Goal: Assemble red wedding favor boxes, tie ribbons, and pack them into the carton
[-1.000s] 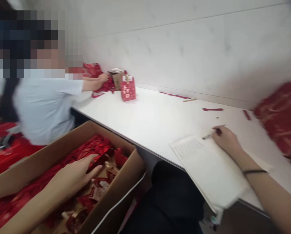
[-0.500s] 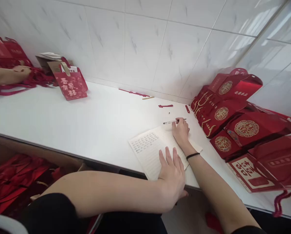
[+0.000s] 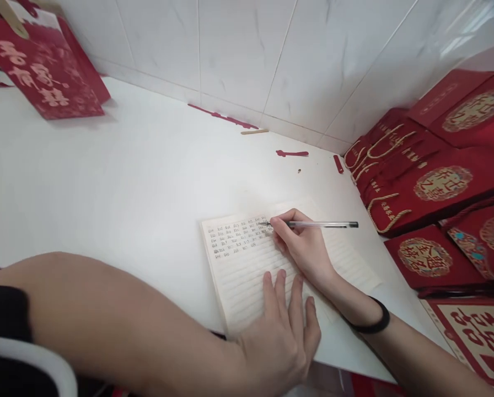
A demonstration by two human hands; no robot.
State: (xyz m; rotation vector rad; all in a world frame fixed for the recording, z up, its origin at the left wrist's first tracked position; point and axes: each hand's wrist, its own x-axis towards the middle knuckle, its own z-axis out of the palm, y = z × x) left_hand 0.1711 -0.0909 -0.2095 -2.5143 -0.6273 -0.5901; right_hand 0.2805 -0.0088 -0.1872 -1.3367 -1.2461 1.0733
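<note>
A lined notebook (image 3: 247,281) lies on the white table, its upper lines covered with short handwritten entries. In my right hand (image 3: 305,248) is a clear-barrelled pen (image 3: 329,224) with a dark cap end, pinched between thumb and fingers. Its tip meets the page near the right end of the written rows. My left hand (image 3: 284,331) rests on the lower part of the page with its fingers spread, holding nothing. A black band circles my right wrist.
Red gift bags (image 3: 443,182) with gold rope handles are stacked along the right. Another red bag (image 3: 52,71) stands at the upper left. By the tiled wall lie red strips (image 3: 226,117), a tan stick (image 3: 254,132) and a small red piece (image 3: 338,164).
My right hand has taken up the pen from the table and brought its tip to the page. My left hand stays on the notebook. The view has come closer to the notebook.
</note>
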